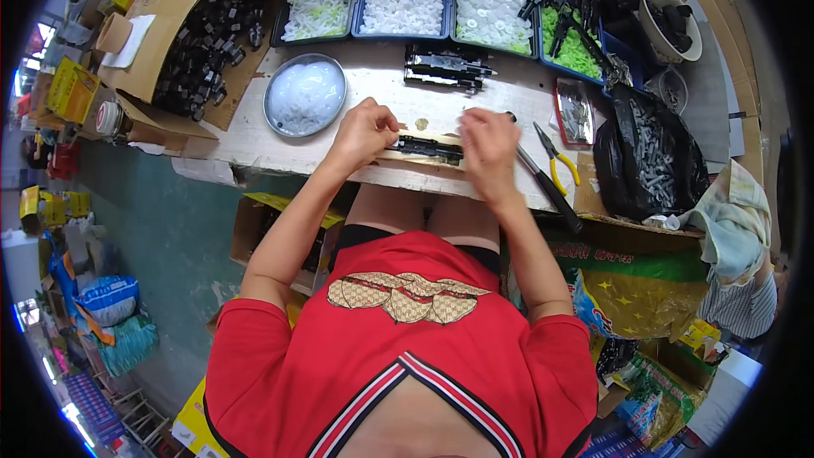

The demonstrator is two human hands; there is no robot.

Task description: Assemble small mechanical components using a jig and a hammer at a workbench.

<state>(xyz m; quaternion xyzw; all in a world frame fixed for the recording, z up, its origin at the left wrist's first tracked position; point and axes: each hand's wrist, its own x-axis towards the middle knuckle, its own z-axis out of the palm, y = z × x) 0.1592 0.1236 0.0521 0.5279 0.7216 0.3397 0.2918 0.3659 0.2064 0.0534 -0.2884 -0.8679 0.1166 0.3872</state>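
Centrally, a black mechanism (431, 147) lies on a pale wooden block (424, 160) near the table's (246, 131) front edge. The left hand (363, 131) pinches its fingertips together at one end, anything between them hidden; the right hand (490, 148), loosely curled at the other, is blurred, its hold impossible to tell. An uneven push could perhaps tip the mechanism. Beyond, the round dish's (270, 114) pale contents are indistinct.

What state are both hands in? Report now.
Left hand: closed, fingertips pinched beside the black part; anything held is hidden.
Right hand: blurred near that part's right end; cannot tell.
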